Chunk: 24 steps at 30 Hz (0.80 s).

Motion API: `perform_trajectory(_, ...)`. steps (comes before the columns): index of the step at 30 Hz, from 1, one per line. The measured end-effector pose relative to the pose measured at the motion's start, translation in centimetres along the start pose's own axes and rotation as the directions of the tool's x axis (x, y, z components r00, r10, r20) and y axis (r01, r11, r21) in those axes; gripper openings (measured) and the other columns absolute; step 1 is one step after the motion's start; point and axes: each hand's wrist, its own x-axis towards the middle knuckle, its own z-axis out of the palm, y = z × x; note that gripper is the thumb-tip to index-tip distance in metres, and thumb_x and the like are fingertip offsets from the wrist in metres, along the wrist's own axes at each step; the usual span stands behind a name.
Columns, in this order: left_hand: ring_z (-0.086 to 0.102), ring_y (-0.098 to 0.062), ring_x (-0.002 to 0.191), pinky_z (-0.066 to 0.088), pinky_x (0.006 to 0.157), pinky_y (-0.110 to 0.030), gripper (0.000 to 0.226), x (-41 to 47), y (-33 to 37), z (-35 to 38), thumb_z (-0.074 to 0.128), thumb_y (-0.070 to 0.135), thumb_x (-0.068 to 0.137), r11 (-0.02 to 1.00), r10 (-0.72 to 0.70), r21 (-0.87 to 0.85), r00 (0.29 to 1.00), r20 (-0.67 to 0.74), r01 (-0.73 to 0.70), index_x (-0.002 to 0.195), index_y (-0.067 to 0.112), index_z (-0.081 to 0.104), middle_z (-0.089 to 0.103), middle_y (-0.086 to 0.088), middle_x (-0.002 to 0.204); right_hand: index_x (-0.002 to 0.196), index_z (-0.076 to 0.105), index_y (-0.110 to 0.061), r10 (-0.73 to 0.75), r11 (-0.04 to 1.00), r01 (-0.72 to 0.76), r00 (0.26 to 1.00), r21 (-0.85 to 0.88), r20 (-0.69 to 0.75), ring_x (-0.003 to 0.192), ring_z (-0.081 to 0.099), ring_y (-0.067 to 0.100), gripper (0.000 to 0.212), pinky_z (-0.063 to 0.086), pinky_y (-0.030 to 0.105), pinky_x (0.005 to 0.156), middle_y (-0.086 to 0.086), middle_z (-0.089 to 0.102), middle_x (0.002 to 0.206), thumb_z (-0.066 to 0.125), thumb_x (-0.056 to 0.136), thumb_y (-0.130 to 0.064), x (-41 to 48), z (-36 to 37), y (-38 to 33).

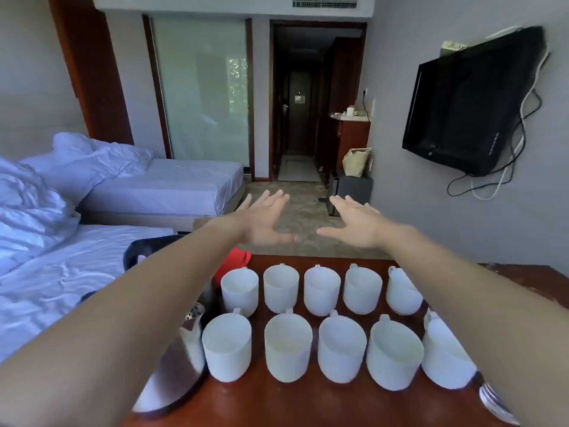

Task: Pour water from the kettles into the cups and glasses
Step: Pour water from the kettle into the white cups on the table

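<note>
**Both hands raised beyond the table, nothing held**

Well out past the far edge of the wooden table (308, 402), both arms stretch forward over the cups. The left hand (261, 220) is spread flat, fingers splayed and thumb pointing inward; the right hand (354, 223) mirrors it, palm down, thumb toward the left one. Neither grasps anything, and a small gap separates the two thumbs.

Below and nearer than the hands, ten white cups stand in two rows of five. The back row (321, 291) sits close to the table's far edge, just under the wrists; the front row (288, 346) lies nearer the camera, between the two forearms. All stand upright with their handles turned away.

A steel kettle (175, 365) stands at the left end of the front row, touching or just beside the nearest cup, under the left forearm. At the lower right corner a shiny metal object (492, 402) peeks from under the right forearm; what it is cannot be told. A red item (237, 260) lies at the table's back left corner.
</note>
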Motion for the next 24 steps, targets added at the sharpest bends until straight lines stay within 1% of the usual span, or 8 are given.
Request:
perform_trajectory(3, -0.013, -0.020, 0.151, -0.008, 0.122, -0.048, 0.098, -2.8, 0.8, 1.4, 0.049, 0.065, 0.090, 0.998, 0.047, 0.042, 0.998, -0.039, -0.045, 0.157, 0.019, -0.006, -0.011, 0.000, 0.166, 0.157, 0.006, -0.016, -0.005, 1.000, 0.005, 1.000, -0.026, -0.010, 0.152, 0.001, 0.021, 0.086, 0.006, 0.048, 0.122, 0.004, 0.005, 0.165, 0.046, 0.094, -0.059, -3.3, 1.9, 0.0)
perform_trajectory(7, -0.011, -0.021, 0.152, -0.007, 0.122, -0.049, 0.097, -6.9, 1.9, 2.6, 0.050, 0.064, 0.091, 0.998, 0.050, 0.041, 0.997, -0.064, -0.047, 0.157, 0.019, -0.005, -0.007, 0.000, 0.166, 0.156, 0.009, -0.013, -0.011, 1.000, 0.011, 1.000, -0.015, -0.003, 0.152, 0.003, 0.022, 0.084, 0.007, 0.049, 0.122, 0.005, 0.010, 0.164, 0.048, 0.095, -0.056, -7.8, 3.1, -1.0)
perform_trajectory(11, -0.008, -0.023, 0.152, -0.005, 0.122, -0.052, 0.095, -10.3, 2.5, 2.5, 0.050, 0.062, 0.092, 0.999, 0.032, 0.037, 0.996, -0.079, -0.029, 0.157, 0.018, -0.003, -0.004, -0.002, 0.166, 0.156, 0.009, -0.016, -0.023, 1.000, 0.023, 1.000, -0.003, -0.010, 0.152, 0.003, 0.021, 0.084, 0.008, 0.047, 0.122, 0.007, 0.011, 0.164, 0.049, 0.094, -0.056, -10.5, 2.9, -2.3)
perform_trajectory(15, -0.006, -0.022, 0.152, -0.004, 0.122, -0.051, 0.092, -13.1, 2.1, 2.2, 0.050, 0.058, 0.094, 1.000, 0.007, 0.029, 0.996, -0.089, -0.004, 0.157, 0.016, -0.002, -0.002, -0.004, 0.166, 0.156, 0.011, -0.020, -0.034, 0.998, 0.035, 0.999, 0.043, -0.010, 0.151, 0.008, 0.022, 0.084, 0.017, 0.048, 0.120, 0.007, 0.012, 0.164, 0.051, 0.092, -0.057, -11.5, 3.5, -4.0)
perform_trajectory(17, -0.004, -0.021, 0.153, -0.004, 0.122, -0.050, 0.091, -14.5, 1.5, 2.1, 0.050, 0.057, 0.094, 1.000, -0.002, 0.020, 0.996, -0.090, 0.004, 0.158, 0.015, 0.000, -0.001, -0.004, 0.166, 0.156, 0.012, -0.021, -0.052, 0.997, 0.051, 0.999, 0.062, 0.009, 0.150, 0.014, 0.024, 0.084, 0.022, 0.046, 0.119, 0.007, 0.012, 0.164, 0.052, 0.092, -0.057, -11.8, 4.0, -5.0)
perform_trajectory(19, 0.000, -0.020, 0.153, -0.003, 0.122, -0.050, 0.090, -16.2, 0.3, 1.7, 0.051, 0.057, 0.094, 1.000, -0.029, 0.000, 0.993, -0.118, 0.029, 0.157, 0.015, 0.003, 0.004, -0.004, 0.166, 0.156, 0.012, -0.022, -0.082, 0.993, 0.080, 0.996, 0.087, 0.024, 0.149, 0.020, 0.025, 0.085, 0.026, 0.044, 0.118, 0.006, 0.012, 0.164, 0.052, 0.091, -0.058, -11.7, 4.8, -6.5)
perform_trajectory(21, 0.005, -0.019, 0.152, -0.001, 0.122, -0.050, 0.089, -17.2, -1.0, 1.3, 0.052, 0.057, 0.093, 0.998, -0.055, -0.008, 0.990, -0.129, 0.054, 0.157, 0.015, 0.006, 0.009, -0.004, 0.165, 0.156, 0.012, -0.022, -0.110, 0.989, 0.107, 0.994, 0.098, 0.025, 0.149, 0.020, 0.025, 0.085, 0.026, 0.043, 0.118, 0.006, 0.013, 0.164, 0.052, 0.091, -0.059, -11.3, 5.2, -7.5)
perform_trajectory(24, 0.015, -0.020, 0.150, 0.002, 0.121, -0.048, 0.083, -19.6, -3.7, 1.5, 0.054, 0.055, 0.093, 0.990, -0.139, -0.030, 0.982, -0.131, 0.136, 0.155, 0.016, 0.015, 0.019, -0.006, 0.162, 0.156, 0.013, -0.020, -0.194, 0.977, 0.188, 0.980, 0.098, 0.054, 0.149, 0.020, 0.024, 0.087, 0.027, 0.043, 0.118, 0.006, 0.015, 0.164, 0.052, 0.090, -0.060, -10.7, 6.3, -10.4)
